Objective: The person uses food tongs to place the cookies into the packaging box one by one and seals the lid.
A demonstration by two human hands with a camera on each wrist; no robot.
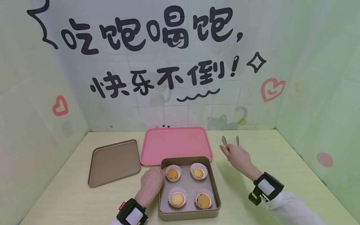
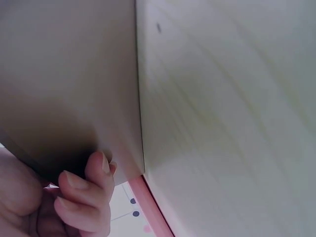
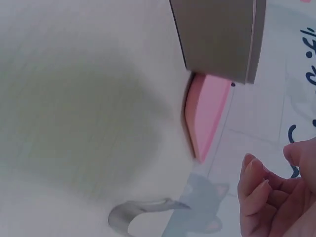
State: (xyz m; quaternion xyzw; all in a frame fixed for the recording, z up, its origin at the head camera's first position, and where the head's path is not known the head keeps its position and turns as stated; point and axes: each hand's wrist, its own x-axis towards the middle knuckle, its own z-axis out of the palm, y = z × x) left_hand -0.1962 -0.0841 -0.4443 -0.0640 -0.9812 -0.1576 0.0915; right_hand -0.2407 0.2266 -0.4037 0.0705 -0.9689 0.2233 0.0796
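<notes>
My left hand is at the far left corner of a brown baking tin, its curled fingers gripping the wall by the rim, as the left wrist view shows. Inside the tin are several small round pastries in white paper cups, among them a tart and an egg-yellow one. My right hand is above the table to the right, fingers loosely bent and holding nothing. Below it lies a pair of metal tongs; in the head view the hand hides their middle, with two tips showing beyond.
A pink tray lies behind the tin, against the back wall side. To the left a flat brown tray or lid sits on the pale wooden table. Printed cloth walls enclose the table on three sides.
</notes>
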